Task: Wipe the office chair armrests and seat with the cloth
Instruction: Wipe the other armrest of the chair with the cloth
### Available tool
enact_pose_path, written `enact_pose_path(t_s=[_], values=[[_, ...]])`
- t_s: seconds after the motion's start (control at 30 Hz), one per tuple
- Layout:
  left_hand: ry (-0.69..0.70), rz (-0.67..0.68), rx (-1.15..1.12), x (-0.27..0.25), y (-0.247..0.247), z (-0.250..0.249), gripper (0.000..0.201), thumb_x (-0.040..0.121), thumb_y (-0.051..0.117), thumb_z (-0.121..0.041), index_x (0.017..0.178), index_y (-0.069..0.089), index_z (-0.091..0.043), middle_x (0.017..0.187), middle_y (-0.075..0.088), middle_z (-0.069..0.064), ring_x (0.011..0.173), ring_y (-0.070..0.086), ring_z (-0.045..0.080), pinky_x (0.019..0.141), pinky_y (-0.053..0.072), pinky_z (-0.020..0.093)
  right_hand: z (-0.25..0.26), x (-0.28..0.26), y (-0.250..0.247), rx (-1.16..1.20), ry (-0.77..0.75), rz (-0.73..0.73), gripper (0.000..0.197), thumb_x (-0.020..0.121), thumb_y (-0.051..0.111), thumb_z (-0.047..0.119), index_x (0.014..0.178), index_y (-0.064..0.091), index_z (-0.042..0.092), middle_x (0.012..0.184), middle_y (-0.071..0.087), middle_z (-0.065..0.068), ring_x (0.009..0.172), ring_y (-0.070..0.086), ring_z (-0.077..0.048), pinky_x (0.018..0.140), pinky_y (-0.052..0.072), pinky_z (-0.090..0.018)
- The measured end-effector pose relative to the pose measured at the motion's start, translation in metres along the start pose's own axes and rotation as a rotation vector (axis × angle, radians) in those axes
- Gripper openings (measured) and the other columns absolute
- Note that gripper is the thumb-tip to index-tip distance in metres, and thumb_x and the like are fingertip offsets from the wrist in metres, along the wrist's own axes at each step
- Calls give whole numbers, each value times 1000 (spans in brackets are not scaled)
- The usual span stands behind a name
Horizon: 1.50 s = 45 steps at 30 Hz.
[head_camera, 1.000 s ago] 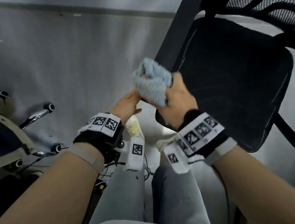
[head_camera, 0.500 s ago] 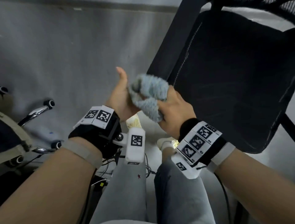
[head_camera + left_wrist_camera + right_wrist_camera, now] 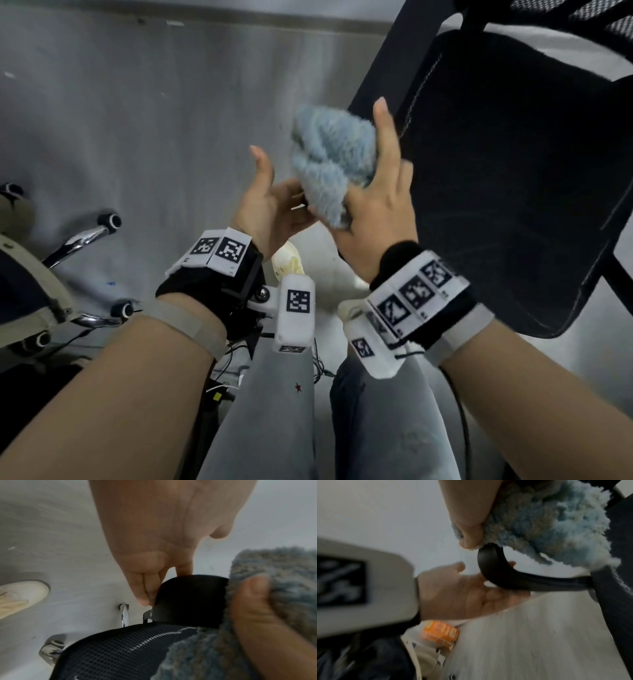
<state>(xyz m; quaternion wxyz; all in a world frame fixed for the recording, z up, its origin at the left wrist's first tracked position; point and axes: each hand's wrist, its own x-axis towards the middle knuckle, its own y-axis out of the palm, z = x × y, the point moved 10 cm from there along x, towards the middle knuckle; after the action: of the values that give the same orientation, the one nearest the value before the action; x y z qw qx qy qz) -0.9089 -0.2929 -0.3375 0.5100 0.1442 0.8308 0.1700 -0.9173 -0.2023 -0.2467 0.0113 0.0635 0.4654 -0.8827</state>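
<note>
A fluffy light-blue cloth is bunched in my right hand, thumb and fingers curled on it, the index finger sticking up. It sits over the front end of the chair's black armrest, beside the black mesh seat. My left hand is just left of the cloth, palm open and thumb raised. In the left wrist view its straight fingers reach the armrest tip, next to the cloth. The right wrist view shows the cloth on the armrest and the open left palm behind it.
A second chair's chrome base with casters stands at the left. My legs in grey trousers and a pale shoe are below the hands, with cables on the grey floor. An orange box lies low in the right wrist view.
The right hand has lifted the cloth up and to the right, onto the armrest end. The left hand has come off the cloth and opened.
</note>
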Motion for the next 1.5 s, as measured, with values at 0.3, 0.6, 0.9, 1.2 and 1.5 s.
enact_pose_path(t_s=[0.3, 0.6, 0.9, 1.2, 1.5], values=[[-38, 80, -12, -5, 9, 2, 91, 81, 8, -73, 113, 60, -5, 106, 70, 13, 97, 69, 22, 74, 57, 31, -25, -42, 49, -274, -257, 97, 17, 72, 59, 13, 77, 66, 27, 149, -33, 15, 113, 30, -29, 88, 26, -44], [329, -97, 488, -6, 16, -53, 34, 89, 52, -16, 123, 54, -12, 99, 67, -12, 87, 63, -8, 81, 46, 8, -139, -19, 0, 366, 552, 6, 53, 86, 59, 32, 132, 46, 9, 154, 22, -3, 133, 31, -12, 112, 28, -27], [437, -108, 707, 0, 27, -71, 17, 83, 59, -23, 100, 62, -24, 100, 54, -6, 88, 54, -6, 81, 39, 4, -90, 9, 80, 1094, 852, 195, 21, 90, 53, 5, 107, 58, -6, 78, 59, -5, 77, 58, -17, 77, 50, -24], [438, -121, 652, 2, 24, -72, 28, 84, 60, -16, 111, 58, -22, 116, 51, -7, 104, 49, -9, 93, 35, 3, -63, -7, 70, 1551, 821, 278, 24, 94, 46, 24, 92, 63, 6, 68, 72, -1, 63, 69, -11, 61, 57, -23], [400, -116, 617, -1, 28, -69, 32, 79, 61, -24, 110, 61, -21, 132, 52, -1, 124, 48, 11, 108, 35, 25, -114, 24, 69, 698, 722, 174, 30, 89, 58, 22, 109, 63, 0, 107, 68, -19, 96, 63, -23, 91, 49, -34]])
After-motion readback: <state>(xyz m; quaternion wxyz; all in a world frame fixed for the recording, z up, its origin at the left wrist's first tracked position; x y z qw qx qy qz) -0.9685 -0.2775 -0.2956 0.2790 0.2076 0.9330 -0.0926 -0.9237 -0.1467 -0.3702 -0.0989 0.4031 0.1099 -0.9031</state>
